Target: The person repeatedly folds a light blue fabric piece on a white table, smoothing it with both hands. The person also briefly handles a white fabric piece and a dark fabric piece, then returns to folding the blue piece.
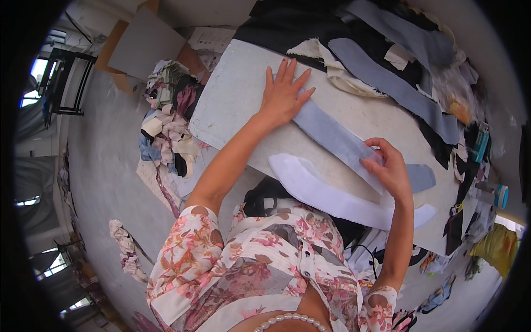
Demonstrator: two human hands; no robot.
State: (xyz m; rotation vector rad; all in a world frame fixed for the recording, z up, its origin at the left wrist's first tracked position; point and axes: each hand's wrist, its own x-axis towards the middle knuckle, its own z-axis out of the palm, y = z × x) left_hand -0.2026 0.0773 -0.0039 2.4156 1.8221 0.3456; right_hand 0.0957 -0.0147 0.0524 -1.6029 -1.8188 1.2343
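A light blue, denim-like fabric strip (pixel 332 133) lies slantwise across the pale tabletop. My left hand (pixel 283 94) rests flat on its far left end, fingers spread. Toward the strip's right part, my right hand (pixel 388 166) is closed, thumb and forefinger pinching at its edge. Pale, whitish material shows along the strip by those fingers; whether it is a separate layer, I cannot tell. The strip's right end (pixel 420 176) sticks out beyond the right hand. Nearer to me lies a curved white fabric piece (pixel 326 199), partly covered by my right wrist.
Longer blue-grey strips (pixel 387 77) lie on black cloth (pixel 265 33) at the table's far side, beside a cream fabric piece (pixel 343 74). Fabric scraps (pixel 171 133) are heaped left of the table. A cardboard box (pixel 141 52) stands behind them. A blue-lidded container (pixel 498 195) is at right.
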